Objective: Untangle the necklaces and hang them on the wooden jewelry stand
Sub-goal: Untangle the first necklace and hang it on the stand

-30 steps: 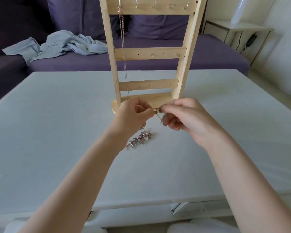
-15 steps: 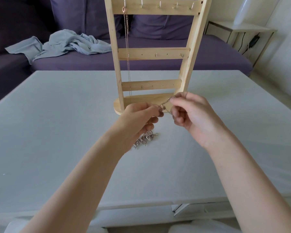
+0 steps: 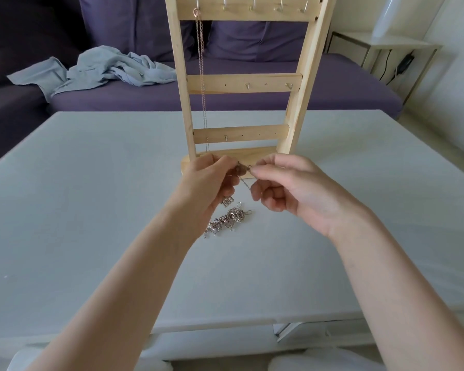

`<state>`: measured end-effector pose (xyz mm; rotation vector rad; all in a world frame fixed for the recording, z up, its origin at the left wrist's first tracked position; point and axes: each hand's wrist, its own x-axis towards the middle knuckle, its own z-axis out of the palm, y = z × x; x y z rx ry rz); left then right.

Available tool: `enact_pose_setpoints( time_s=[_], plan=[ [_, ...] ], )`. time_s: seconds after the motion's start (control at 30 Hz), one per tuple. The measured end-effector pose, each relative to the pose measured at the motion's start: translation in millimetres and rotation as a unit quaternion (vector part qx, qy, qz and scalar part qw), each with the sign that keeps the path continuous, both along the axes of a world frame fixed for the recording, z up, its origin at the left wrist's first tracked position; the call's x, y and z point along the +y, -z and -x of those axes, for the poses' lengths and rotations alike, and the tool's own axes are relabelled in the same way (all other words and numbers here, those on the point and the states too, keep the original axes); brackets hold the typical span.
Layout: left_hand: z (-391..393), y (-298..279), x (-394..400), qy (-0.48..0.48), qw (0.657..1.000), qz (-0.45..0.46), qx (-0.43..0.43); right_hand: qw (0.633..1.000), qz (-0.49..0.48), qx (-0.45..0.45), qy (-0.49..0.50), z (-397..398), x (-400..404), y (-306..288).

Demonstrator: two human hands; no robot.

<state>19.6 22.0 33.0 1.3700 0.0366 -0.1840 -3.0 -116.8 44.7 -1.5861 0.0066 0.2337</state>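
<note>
While one rose-gold necklace point(image 3: 202, 76) already hangs from the leftmost hook of the top rail of the wooden jewelry stand point(image 3: 241, 84), running down past the two lower rails toward the base, most of the job looks to be still ahead. Starting from the left, a crumpled grey cloth point(image 3: 102, 69) lies on the purple sofa point(image 3: 252, 97) behind the table point(image 3: 91, 210), no part of the work.

Nearer the middle, the left hand point(image 3: 206, 186) is raised just in front of the stand's base, its thumb and forefinger pinching a thin silver chain point(image 3: 243, 180); the other fingers are curled under. Below it, on the tabletop, a tangled heap of silver chains point(image 3: 227, 220) lies bunched, with a small lettered pendant just above it. I cannot tell how many necklaces are in the heap.

To the right, the right hand point(image 3: 287, 186) pinches the same thin chain close beside the left fingertips, the remaining fingers folded into the palm. A short length dangles between the two hands; whether it joins the heap is hidden.

By my reckoning one piece is hung, one is being worked loose, and the rest wait. The stand's other hooks are bare.
</note>
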Motion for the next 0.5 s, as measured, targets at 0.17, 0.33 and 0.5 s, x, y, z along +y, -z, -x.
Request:
enact_pose_setpoints(
  time_s=[0.17,0.33,0.5],
  plan=[
    [2.2,-3.4,-2.4,-0.007,0.995,-0.07,-0.068,0.997,-0.032,0.012,0.074,-3.0,-1.9,0.6],
    [3.2,-3.4,-1.5,0.03,0.982,-0.13,-0.135,0.999,0.001,-0.001,0.046,-1.5,-6.1,-0.5],
    [1.9,-0.6,-0.3,0.047,0.972,-0.171,-0.155,0.998,0.026,0.01,0.049,-1.4,-4.9,1.9]
  ],
)
